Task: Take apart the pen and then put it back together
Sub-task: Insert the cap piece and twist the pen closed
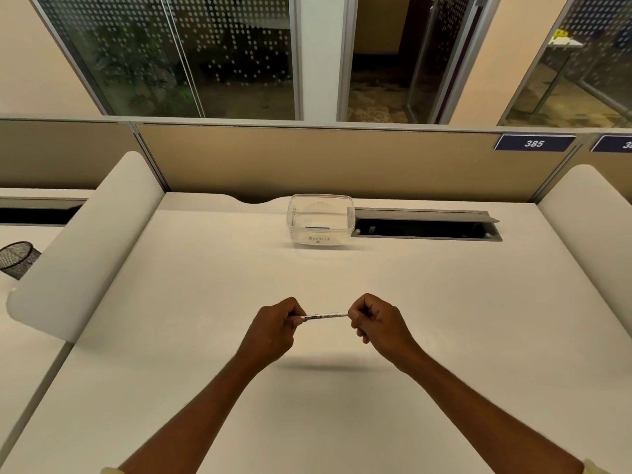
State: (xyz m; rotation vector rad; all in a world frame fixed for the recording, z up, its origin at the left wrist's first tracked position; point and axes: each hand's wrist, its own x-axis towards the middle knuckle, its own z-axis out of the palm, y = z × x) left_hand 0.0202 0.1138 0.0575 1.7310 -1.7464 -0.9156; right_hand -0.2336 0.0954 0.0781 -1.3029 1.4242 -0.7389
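Head view, left to right: a black mesh cup (15, 258) stands on the neighbouring desk at the far left, beyond a rounded white divider (85, 241) that runs along the left edge of the surface (191, 275).

Toward the near middle of the surface, held above it, the left hand (273, 331) is curled into a loose fist, its fingers (297, 319) closed around the left end of the pen (325, 316). That end is hidden inside the hand. The pen lies roughly level, running left to right between the two hands, with only its white middle stretch and a dark printed band showing. The right hand (378, 319) is closed the same way on the pen's right end, fingers folded over it so the tip or cap cannot be seen. Both forearms reach in from the near edge, and a soft shadow falls on the surface beneath the hands.

At the far edge, just right of centre, sits a clear plastic tub (320, 220) with handwriting on its front wall. Just beside it to the right is an open cable slot (425, 227) set into the surface. A second white divider (591, 220) bounds the right edge, and a blue plate (534, 143) reading 385 is fixed on the beige partition behind.
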